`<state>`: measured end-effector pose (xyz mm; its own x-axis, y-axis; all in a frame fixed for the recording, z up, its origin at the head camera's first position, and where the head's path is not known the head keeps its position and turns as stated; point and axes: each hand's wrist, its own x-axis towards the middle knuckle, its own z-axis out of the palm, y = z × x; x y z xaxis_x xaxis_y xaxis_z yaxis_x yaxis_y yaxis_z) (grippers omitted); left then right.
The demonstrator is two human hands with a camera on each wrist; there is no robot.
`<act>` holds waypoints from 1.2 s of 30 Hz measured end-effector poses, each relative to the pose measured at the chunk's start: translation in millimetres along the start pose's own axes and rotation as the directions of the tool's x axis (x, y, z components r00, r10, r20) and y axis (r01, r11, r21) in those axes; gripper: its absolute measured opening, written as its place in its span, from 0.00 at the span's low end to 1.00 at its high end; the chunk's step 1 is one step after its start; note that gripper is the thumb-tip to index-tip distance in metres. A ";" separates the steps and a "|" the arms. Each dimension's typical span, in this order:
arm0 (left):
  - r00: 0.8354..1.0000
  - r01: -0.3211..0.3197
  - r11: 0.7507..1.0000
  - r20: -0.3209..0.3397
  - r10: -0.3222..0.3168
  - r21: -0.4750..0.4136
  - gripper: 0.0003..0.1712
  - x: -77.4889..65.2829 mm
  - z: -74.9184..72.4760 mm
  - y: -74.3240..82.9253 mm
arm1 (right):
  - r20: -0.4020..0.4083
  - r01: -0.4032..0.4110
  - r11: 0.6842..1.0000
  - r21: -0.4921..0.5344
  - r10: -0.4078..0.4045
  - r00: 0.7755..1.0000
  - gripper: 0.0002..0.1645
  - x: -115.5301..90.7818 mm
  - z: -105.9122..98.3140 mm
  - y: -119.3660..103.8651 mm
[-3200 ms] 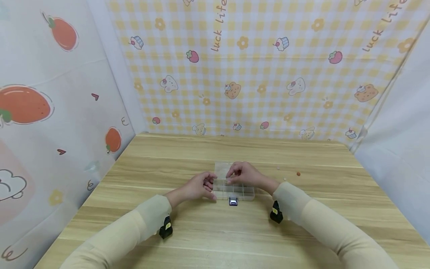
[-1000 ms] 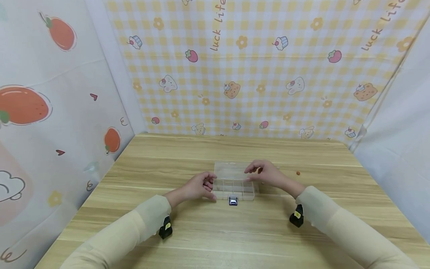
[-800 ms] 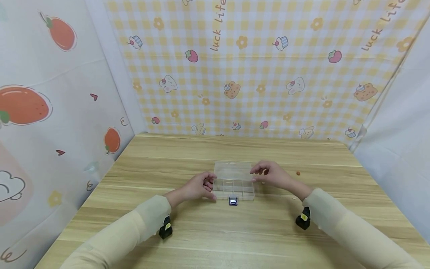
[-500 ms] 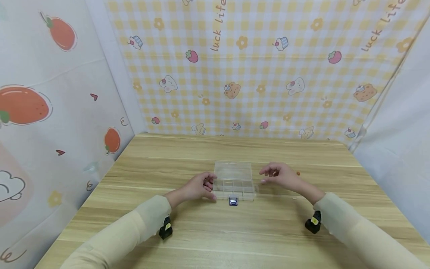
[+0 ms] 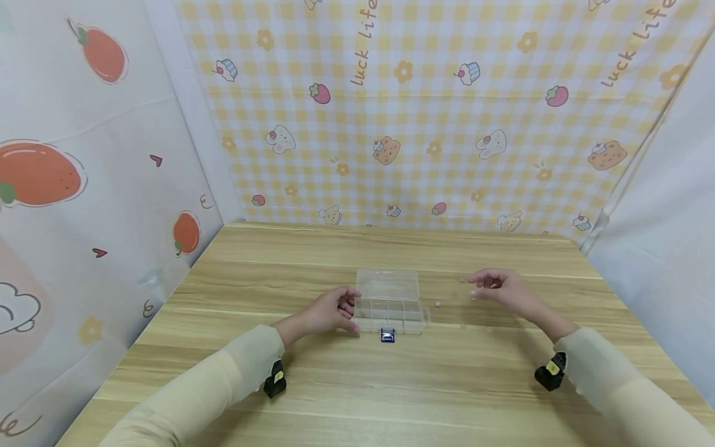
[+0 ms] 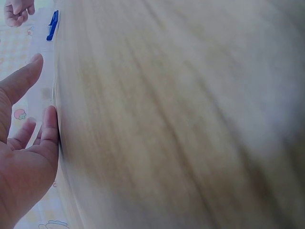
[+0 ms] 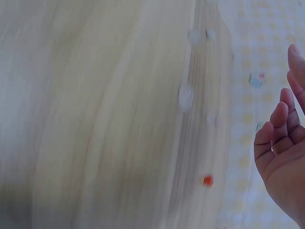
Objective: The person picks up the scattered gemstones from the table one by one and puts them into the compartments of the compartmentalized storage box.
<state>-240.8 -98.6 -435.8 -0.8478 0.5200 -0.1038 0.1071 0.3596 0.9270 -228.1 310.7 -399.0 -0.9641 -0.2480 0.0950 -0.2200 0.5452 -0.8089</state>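
Note:
A clear plastic compartment box (image 5: 388,315) lies on the wooden table with its transparent lid (image 5: 387,284) folded back. My left hand (image 5: 328,309) holds the box's left end, thumb at the front corner and index finger at the back corner. To the right of the box, my right hand (image 5: 503,290) hovers with loosely bent fingers and nothing visible between them. Small clear bead-like pieces lie around it, among them one piece (image 5: 438,304) near the box and another (image 5: 489,329) in front. An orange piece (image 7: 208,180) shows in the right wrist view; the right hand hides it from the head view.
A small blue clasp (image 5: 388,335) sits at the box's front edge. Behind the wooden table (image 5: 335,397) hangs a yellow checked cloth (image 5: 424,124), and a white printed cloth (image 5: 128,198) covers the left side. Each wrist carries a black camera.
My right hand has moved from over the box's compartments out to the right, uncovering the box and a clear piece beside it. My left hand stays at the box's left end.

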 end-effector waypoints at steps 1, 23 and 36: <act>1.000 -0.001 1.000 0.001 0.001 -0.001 0.43 -0.1 -0.1 -0.1 | -0.009 -0.008 1.000 -0.006 0.008 1.000 0.22 -0.5 -3.2 2.8; 1.000 0.006 1.000 -0.001 -0.006 0.015 0.43 0.8 -1.6 -0.6 | -0.030 -0.122 0.988 -0.096 0.119 0.992 0.28 2.9 -40.2 52.0; 1.000 -0.004 1.000 0.005 0.004 0.014 0.42 0.2 -0.8 -0.1 | 0.006 -0.139 0.984 -0.115 0.140 0.990 0.27 7.8 -44.5 64.7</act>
<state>-241.4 -99.3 -435.6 -0.8448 0.5252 -0.1023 0.1173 0.3683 0.9223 -256.5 379.7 -424.9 -0.9844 -0.1742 -0.0231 -0.0999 0.6630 -0.7420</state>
